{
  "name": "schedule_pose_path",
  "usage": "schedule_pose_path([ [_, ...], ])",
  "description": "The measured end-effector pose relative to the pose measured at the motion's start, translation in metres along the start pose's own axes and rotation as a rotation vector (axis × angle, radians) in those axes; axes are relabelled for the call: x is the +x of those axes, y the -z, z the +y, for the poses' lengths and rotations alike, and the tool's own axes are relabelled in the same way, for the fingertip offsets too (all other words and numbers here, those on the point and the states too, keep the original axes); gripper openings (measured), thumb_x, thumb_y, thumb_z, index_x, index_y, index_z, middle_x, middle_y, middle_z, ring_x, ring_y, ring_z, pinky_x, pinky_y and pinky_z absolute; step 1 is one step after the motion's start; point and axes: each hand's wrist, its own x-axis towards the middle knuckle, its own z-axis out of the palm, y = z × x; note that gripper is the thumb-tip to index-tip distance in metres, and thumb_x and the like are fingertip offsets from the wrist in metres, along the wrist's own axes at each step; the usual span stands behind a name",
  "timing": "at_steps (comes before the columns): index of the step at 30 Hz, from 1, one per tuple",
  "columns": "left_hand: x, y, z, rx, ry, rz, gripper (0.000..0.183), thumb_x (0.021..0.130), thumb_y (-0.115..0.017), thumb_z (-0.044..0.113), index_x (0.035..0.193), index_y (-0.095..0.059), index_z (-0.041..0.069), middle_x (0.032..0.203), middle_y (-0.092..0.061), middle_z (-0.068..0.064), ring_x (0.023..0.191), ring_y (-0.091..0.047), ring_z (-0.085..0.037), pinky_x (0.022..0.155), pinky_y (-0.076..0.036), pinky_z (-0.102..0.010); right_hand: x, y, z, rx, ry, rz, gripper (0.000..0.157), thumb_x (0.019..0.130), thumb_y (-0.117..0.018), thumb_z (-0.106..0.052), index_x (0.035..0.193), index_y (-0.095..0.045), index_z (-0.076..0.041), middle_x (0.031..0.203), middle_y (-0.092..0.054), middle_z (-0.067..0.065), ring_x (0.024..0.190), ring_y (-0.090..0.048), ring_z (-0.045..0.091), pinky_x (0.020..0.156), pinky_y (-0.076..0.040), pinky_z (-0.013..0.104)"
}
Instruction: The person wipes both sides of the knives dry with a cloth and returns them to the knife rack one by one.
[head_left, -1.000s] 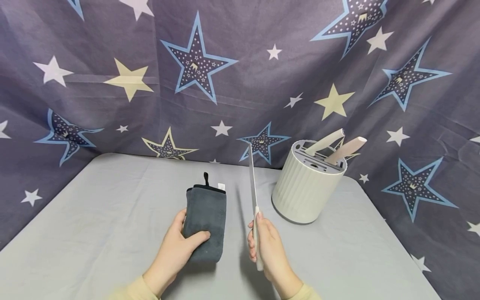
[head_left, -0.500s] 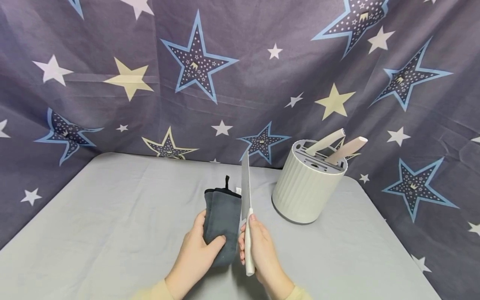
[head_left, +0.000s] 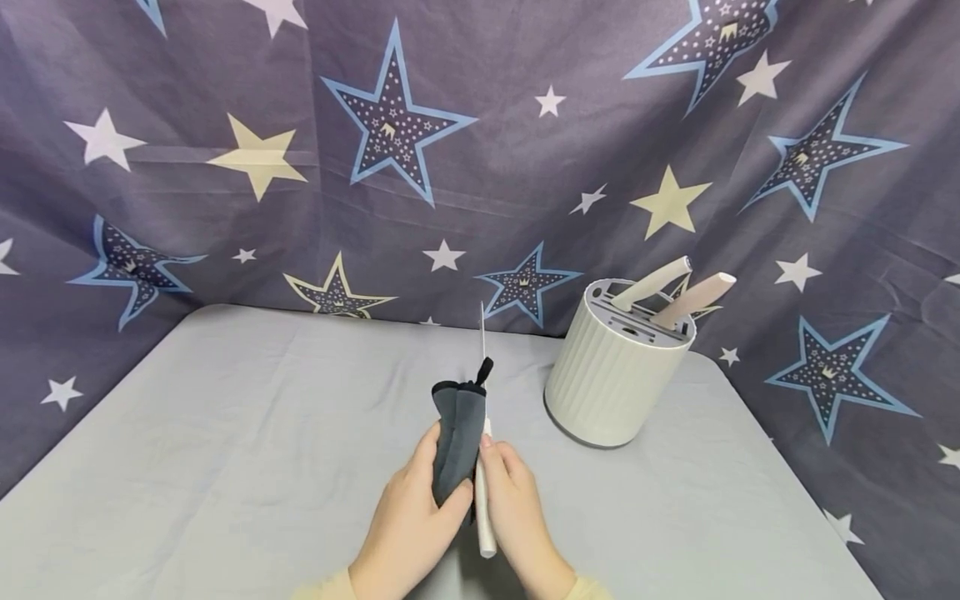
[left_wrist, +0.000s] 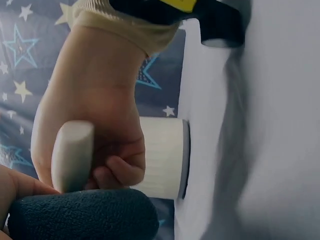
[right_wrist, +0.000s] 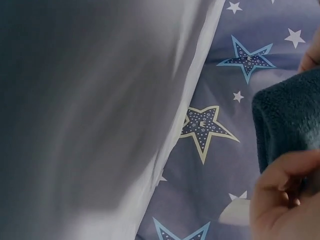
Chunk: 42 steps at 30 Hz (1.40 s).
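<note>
A dark grey folded cloth (head_left: 459, 429) with a black edge and hanging loop is in my left hand (head_left: 405, 521), fingers behind it and thumb across its front. My right hand (head_left: 517, 508) grips the pale handle (head_left: 487, 521) of a broad-bladed kitchen knife (head_left: 482, 333), which points away from me, blade on edge. The cloth lies against the knife's left side and hides much of the blade. In the left wrist view the handle's butt end (left_wrist: 74, 155) sticks out of my right fist, just beyond the cloth (left_wrist: 82, 215). Both hands are above the table.
A ribbed cream knife block (head_left: 611, 383) stands at the right rear of the grey-covered table (head_left: 225, 433). Two knives, one with a cream handle (head_left: 652, 283) and one with a pinkish handle (head_left: 693, 300), sit in its slots. Behind hangs a star-patterned curtain (head_left: 480, 125).
My left hand has brought the cloth rightward until it meets the knife, and the cloth has folded narrower around the blade's side. My right hand has shifted slightly left with the knife.
</note>
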Motion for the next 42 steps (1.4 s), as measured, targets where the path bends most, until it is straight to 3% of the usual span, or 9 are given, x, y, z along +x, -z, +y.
schedule_pose_path([
  [3, -0.003, 0.000, 0.004, 0.017, -0.017, 0.004, 0.061, 0.087, -0.062, 0.011, 0.145, -0.045, 0.002, 0.128, -0.065, -0.019, 0.109, -0.067, -0.030, 0.086, -0.055, -0.046, -0.001, 0.000, -0.002, -0.119, 0.050, 0.038, 0.046, 0.106, -0.041, -0.040, 0.097, -0.066, -0.003, 0.077, -0.059, 0.004, 0.072, -0.053, 0.013, 0.064, -0.046, 0.024],
  [15, -0.010, 0.003, 0.009, 0.057, -0.088, 0.010, 0.063, 0.083, -0.063, 0.007, 0.143, -0.048, 0.004, 0.125, -0.068, -0.016, 0.101, -0.070, -0.025, 0.078, -0.057, -0.039, -0.002, 0.000, -0.004, -0.220, 0.141, 0.102, 0.041, 0.107, -0.042, -0.034, 0.085, -0.065, -0.008, 0.066, -0.058, 0.000, 0.063, -0.051, 0.007, 0.057, -0.044, 0.022],
  [21, -0.013, 0.003, 0.008, 0.058, -0.120, 0.032, 0.063, 0.081, -0.063, 0.005, 0.142, -0.050, 0.008, 0.121, -0.070, -0.012, 0.095, -0.071, -0.021, 0.074, -0.056, -0.034, 0.002, 0.002, -0.006, -0.223, 0.160, 0.124, 0.042, 0.107, -0.040, -0.031, 0.086, -0.067, -0.007, 0.067, -0.059, 0.000, 0.063, -0.052, 0.008, 0.058, -0.044, 0.023],
  [28, -0.017, -0.001, 0.007, 0.070, -0.158, 0.071, 0.063, 0.078, -0.065, 0.006, 0.140, -0.053, 0.008, 0.122, -0.069, -0.009, 0.099, -0.071, -0.022, 0.079, -0.057, -0.036, 0.009, 0.007, -0.007, -0.226, 0.149, 0.141, 0.038, 0.106, -0.039, -0.025, 0.089, -0.067, -0.006, 0.072, -0.060, 0.002, 0.068, -0.053, 0.011, 0.063, -0.045, 0.024],
  [36, -0.022, -0.009, 0.005, 0.063, -0.306, 0.178, 0.066, 0.067, -0.069, 0.002, 0.132, -0.059, 0.010, 0.115, -0.073, -0.003, 0.093, -0.072, -0.016, 0.076, -0.057, -0.030, 0.016, 0.015, -0.011, -0.187, 0.161, 0.176, 0.042, 0.107, -0.039, -0.030, 0.085, -0.065, -0.005, 0.073, -0.057, 0.002, 0.070, -0.052, 0.012, 0.065, -0.045, 0.025],
  [39, -0.024, -0.010, 0.006, 0.040, -0.307, 0.181, 0.067, 0.065, -0.070, 0.002, 0.131, -0.061, 0.012, 0.113, -0.073, -0.003, 0.091, -0.072, -0.014, 0.075, -0.057, -0.029, 0.018, 0.018, -0.014, -0.170, 0.172, 0.179, 0.042, 0.107, -0.040, -0.031, 0.088, -0.067, -0.004, 0.079, -0.062, 0.004, 0.075, -0.055, 0.011, 0.070, -0.047, 0.026],
  [42, -0.027, -0.010, 0.010, 0.012, -0.253, 0.147, 0.066, 0.067, -0.070, 0.003, 0.131, -0.062, 0.015, 0.113, -0.074, -0.001, 0.091, -0.071, -0.012, 0.074, -0.057, -0.028, 0.020, 0.021, -0.016, -0.138, 0.172, 0.167, 0.039, 0.106, -0.040, -0.027, 0.080, -0.060, -0.006, 0.076, -0.058, 0.003, 0.072, -0.052, 0.010, 0.067, -0.046, 0.026],
])
